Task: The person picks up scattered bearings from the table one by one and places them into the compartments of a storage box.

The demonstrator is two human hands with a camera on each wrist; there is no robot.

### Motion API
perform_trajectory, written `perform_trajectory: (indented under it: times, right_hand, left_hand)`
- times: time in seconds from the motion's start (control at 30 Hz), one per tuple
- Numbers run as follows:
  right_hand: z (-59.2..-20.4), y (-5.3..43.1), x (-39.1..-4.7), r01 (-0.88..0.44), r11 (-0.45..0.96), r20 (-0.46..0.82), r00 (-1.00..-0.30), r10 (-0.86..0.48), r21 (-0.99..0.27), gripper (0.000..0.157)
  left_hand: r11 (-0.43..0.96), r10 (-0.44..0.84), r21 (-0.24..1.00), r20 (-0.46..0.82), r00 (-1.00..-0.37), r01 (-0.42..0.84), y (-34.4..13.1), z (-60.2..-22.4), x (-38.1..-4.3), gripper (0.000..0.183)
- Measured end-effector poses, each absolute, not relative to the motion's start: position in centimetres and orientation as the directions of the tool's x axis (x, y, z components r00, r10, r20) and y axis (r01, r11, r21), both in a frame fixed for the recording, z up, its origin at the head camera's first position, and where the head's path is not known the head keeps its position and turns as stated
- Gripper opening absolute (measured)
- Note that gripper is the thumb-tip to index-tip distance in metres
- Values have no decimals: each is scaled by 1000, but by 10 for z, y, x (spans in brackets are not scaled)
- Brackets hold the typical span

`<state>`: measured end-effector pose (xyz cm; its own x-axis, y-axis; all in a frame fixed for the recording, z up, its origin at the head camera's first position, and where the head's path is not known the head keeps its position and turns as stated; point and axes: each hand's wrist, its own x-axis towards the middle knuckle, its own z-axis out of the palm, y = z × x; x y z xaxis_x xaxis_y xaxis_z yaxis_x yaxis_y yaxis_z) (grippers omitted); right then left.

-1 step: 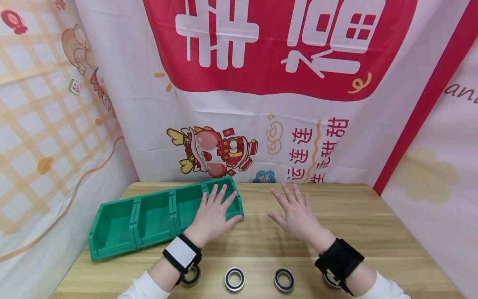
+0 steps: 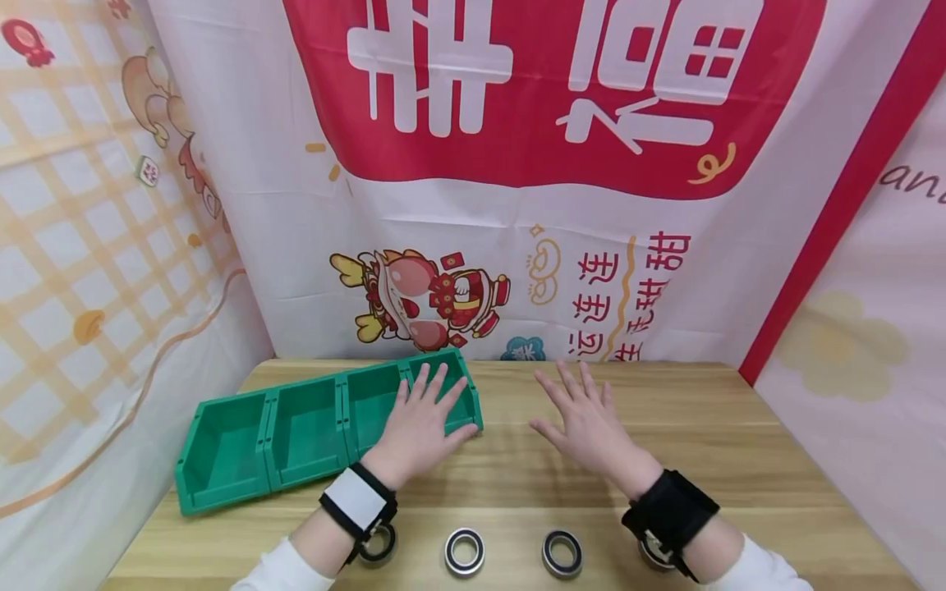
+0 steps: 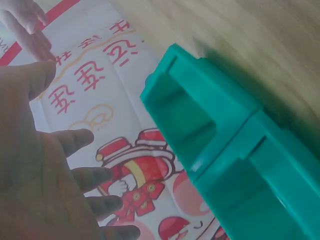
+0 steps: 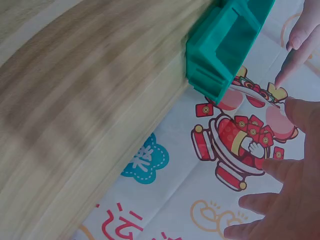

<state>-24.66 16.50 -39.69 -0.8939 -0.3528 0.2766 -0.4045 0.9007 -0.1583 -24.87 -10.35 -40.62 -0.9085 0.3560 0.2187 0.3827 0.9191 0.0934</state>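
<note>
My left hand (image 2: 421, 423) is held with fingers spread, overlapping the right end of a green bin row (image 2: 306, 431) in the head view. Nothing is in it. My right hand (image 2: 591, 423), fingers also spread and holding nothing, hovers over the wooden table right of the bins. Near the front edge lie ball bearings in a row: one bearing (image 2: 465, 552) and another bearing (image 2: 562, 554) in full sight. A third bearing (image 2: 378, 545) is partly covered by the left wrist strap, and one more (image 2: 654, 552) by the right strap. The left wrist view shows bin compartments (image 3: 240, 130) beside the hand.
The wooden table (image 2: 709, 443) runs back to a white and red printed cloth (image 2: 517, 205). A checked cloth (image 2: 111, 271) hangs at the left and a pale cloth (image 2: 872, 328) at the right. Both wrists wear black straps (image 2: 672, 519).
</note>
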Motion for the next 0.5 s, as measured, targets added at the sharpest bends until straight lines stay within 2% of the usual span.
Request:
perform_trajectory:
  times: [0.27,0.4,0.5]
  right_hand:
    - [-381,124,-285,-436,869,156,-899,-409,-234,70]
    - [-378,91,-313,-434,844,52,-896,-442,-315,69]
    - [-380,67,-332,-369,838,-34,-909,-416,-401,69]
  left_hand:
    - [944,240,165,246,-939,284,-174,-398,-233,81]
    - [961,116,213,265,-957,175,-230,-400,-224,83]
    - [965,-9,255,274,-962,64,-271,-404,-219,85]
